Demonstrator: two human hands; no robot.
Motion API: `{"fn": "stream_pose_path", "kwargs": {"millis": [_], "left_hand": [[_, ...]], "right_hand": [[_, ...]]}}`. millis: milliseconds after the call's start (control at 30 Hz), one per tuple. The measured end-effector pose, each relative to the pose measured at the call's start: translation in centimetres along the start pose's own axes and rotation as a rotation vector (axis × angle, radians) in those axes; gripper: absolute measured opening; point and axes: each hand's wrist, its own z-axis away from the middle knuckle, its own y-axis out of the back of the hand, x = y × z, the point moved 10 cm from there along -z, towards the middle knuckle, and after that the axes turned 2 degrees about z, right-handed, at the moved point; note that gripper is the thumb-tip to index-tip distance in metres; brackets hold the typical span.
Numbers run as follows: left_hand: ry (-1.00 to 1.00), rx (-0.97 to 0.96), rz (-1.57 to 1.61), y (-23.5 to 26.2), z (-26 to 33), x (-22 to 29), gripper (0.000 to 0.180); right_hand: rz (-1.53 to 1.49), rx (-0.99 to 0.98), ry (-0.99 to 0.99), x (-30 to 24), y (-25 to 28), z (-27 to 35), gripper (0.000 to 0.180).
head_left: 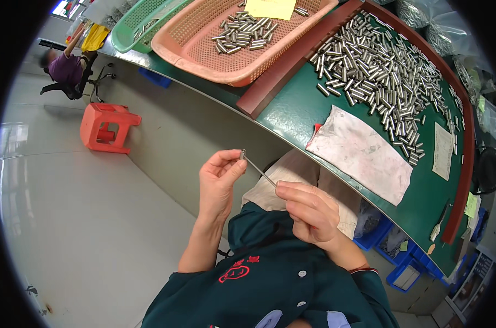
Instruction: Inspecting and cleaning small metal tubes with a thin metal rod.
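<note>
Your left hand (220, 176) pinches a small, shiny metal cylinder (243, 154); your right hand (313, 210), at its four o'clock, pinches a slender, straight metal rod (261, 173) slanting up to it. At two o'clock, smooth silvery cylinders (368, 79) heap on the green bench (289, 112).

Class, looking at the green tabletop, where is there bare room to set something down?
Bare green tabletop shows between the pale cloth, the pale-handled tool and the front edge; another patch lies between the cloth and the left red-brown rail. Behind the cloth it is crowded with heaped metal cylinders.
</note>
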Motion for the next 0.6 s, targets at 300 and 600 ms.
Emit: {"fn": "stream_pose_path", "kwargs": {"millis": [300,600], "left_hand": [[-0.067,-0.003,-0.057,-0.1,0.1,0.4,0.017],[-0.290,0.150,-0.178,0.8,0.7,1.4,0.010]], "right_hand": [[0.044,0.010,0.016,0.3,-0.4,0.2,0.025],[0.089,-0.130,0.045,-0.5,-2.4,0.6,0.026]]}}
